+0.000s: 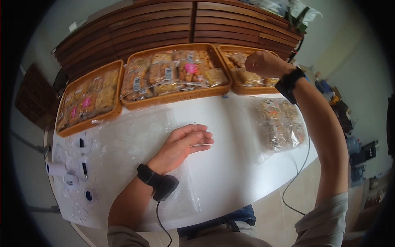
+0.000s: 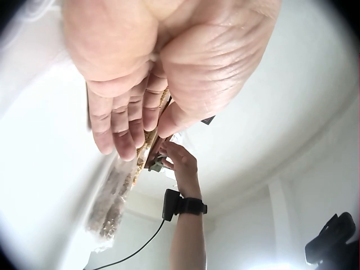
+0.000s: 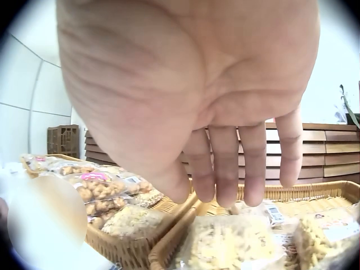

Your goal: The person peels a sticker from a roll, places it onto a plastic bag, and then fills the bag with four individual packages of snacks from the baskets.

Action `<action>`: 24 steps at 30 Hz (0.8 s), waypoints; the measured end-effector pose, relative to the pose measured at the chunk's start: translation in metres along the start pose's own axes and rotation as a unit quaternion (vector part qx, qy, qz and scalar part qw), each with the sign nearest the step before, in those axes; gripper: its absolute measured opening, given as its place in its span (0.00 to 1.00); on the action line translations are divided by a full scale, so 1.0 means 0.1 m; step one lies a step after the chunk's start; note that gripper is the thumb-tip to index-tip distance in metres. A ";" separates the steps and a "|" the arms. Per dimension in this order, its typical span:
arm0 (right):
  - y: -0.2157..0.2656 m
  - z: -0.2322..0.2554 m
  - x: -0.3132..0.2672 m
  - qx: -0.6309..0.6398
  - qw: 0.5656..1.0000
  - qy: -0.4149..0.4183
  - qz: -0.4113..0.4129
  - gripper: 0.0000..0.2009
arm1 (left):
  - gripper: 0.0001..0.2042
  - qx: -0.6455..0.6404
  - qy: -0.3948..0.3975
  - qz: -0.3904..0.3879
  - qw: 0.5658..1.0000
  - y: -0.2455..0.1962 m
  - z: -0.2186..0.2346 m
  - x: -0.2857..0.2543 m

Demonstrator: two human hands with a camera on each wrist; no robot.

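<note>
My left hand (image 1: pixel 181 146) is held above the white table (image 1: pixel 222 160), fingers fairly straight and nothing in them, as the left wrist view also shows. My right hand (image 1: pixel 263 64) reaches over the right wicker basket (image 1: pixel 257 90). In the right wrist view its fingers (image 3: pixel 254 185) extend loosely downward above clear packs of pale snacks (image 3: pixel 228 242), holding nothing. Several packs lie in that basket, with bare weave (image 3: pixel 315 203) at its back. A large clear bag filled with snack packs (image 1: pixel 282 125) lies at the table's right side, below the right forearm.
Two more baskets of packed snacks stand along the back, the middle basket (image 1: pixel 177 99) and the left basket (image 1: pixel 119 92). Flat clear plastic bags (image 1: pixel 131 152) cover the table's left part. Label rolls (image 1: pixel 56 168) sit near the left edge. Cables hang from both wrist cameras.
</note>
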State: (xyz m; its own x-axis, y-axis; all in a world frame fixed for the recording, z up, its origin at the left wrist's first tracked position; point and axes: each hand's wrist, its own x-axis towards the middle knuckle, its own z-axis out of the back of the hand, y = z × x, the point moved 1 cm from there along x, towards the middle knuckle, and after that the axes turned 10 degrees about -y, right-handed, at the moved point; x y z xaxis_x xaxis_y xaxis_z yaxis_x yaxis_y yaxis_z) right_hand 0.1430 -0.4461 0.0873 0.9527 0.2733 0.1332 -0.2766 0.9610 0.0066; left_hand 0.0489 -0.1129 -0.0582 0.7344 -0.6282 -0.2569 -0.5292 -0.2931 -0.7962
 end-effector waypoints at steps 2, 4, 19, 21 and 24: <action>0.18 -0.06 -0.03 0.028 0.999 -0.041 0.018 0.09 | 0.14 -0.008 0.011 0.006 1.000 0.00 -0.01 0.00; 0.50 -0.05 -0.17 0.070 0.994 -0.069 0.048 0.08 | 0.14 -0.022 0.018 0.004 1.000 0.04 0.02 0.03; 2.85 -0.34 -1.69 0.195 0.917 0.087 0.336 0.26 | 0.17 -0.082 0.044 -0.018 0.995 0.02 0.05 0.03; 2.85 -0.48 -1.74 0.174 0.919 0.089 0.342 0.27 | 0.18 -0.079 0.047 -0.018 0.996 0.01 0.05 0.03; 2.85 -0.59 -1.77 0.166 0.919 0.084 0.347 0.28 | 0.18 -0.071 0.059 -0.031 0.995 -0.02 0.03 0.04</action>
State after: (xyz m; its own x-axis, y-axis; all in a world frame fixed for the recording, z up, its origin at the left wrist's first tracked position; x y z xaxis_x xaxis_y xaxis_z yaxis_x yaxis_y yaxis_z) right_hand -0.0967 -0.2177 0.0075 0.5299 0.8456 0.0644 -0.8222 0.4937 0.2831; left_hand 0.0542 -0.1120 -0.0592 0.7167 -0.6840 -0.1361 -0.5456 -0.4282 -0.7204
